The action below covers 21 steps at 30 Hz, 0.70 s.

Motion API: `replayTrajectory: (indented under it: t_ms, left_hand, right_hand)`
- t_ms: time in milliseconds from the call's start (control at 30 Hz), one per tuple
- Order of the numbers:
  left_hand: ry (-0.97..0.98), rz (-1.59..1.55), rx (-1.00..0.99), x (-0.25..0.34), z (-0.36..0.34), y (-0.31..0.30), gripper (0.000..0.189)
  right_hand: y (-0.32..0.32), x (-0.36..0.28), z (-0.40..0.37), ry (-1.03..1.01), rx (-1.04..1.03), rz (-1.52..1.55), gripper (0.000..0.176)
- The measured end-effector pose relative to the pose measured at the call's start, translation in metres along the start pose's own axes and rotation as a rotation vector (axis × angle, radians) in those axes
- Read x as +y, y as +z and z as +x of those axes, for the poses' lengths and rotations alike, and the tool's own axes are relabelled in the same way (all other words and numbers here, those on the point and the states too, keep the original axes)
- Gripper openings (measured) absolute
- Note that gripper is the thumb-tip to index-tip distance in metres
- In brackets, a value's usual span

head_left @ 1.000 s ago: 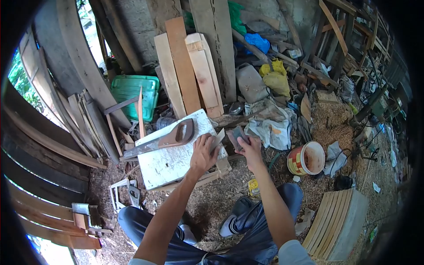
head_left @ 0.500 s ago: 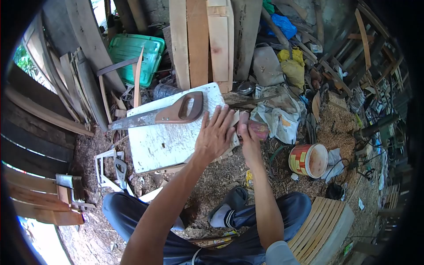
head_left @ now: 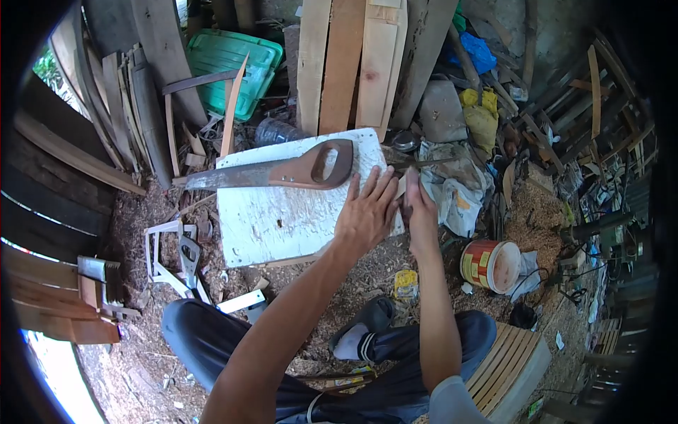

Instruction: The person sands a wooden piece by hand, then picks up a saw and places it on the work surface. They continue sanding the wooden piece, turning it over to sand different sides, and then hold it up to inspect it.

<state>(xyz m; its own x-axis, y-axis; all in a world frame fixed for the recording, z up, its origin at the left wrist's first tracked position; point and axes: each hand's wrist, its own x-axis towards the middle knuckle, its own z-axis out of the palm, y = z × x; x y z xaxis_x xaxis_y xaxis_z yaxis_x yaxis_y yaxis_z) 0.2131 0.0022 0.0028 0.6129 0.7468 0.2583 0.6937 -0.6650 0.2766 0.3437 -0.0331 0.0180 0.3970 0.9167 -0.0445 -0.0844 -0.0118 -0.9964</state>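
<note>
One dark block (head_left: 407,203), mostly hidden, is clutched in the right grip (head_left: 423,214); left grip (head_left: 366,215) covers part of a pale wood piece (head_left: 401,186), can't tell if it's clamped. Saw (head_left: 300,169) sits on the bench (head_left: 282,242), just past left grip.

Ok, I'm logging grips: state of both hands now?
Left hand: open, fingers spread at the right end of the white board.
Right hand: closed on a reddish piece, mostly hidden.
</note>
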Motion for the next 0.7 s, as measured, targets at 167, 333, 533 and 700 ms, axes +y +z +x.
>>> replayTrajectory:
  t_ms: [167,333,533,700]
  left_hand:
    - [-0.002,-0.022,0.018,-0.002,0.001,0.001,0.051]
    - [0.001,-0.025,0.026,-0.002,0.001,0.001,0.051]
    - [0.0,-0.06,0.033,-0.002,0.001,0.002,0.051]
    - [0.006,-0.012,0.034,-0.002,0.001,0.003,0.051]
  right_hand:
    - [0.001,0.014,0.026,0.0,-0.016,0.038,0.057]
    - [-0.001,0.017,-0.004,-0.044,0.024,-0.097,0.059]
    - [0.007,-0.003,0.039,-0.054,0.023,-0.238,0.06]
    - [-0.006,0.018,-0.009,-0.017,0.022,-0.084,0.056]
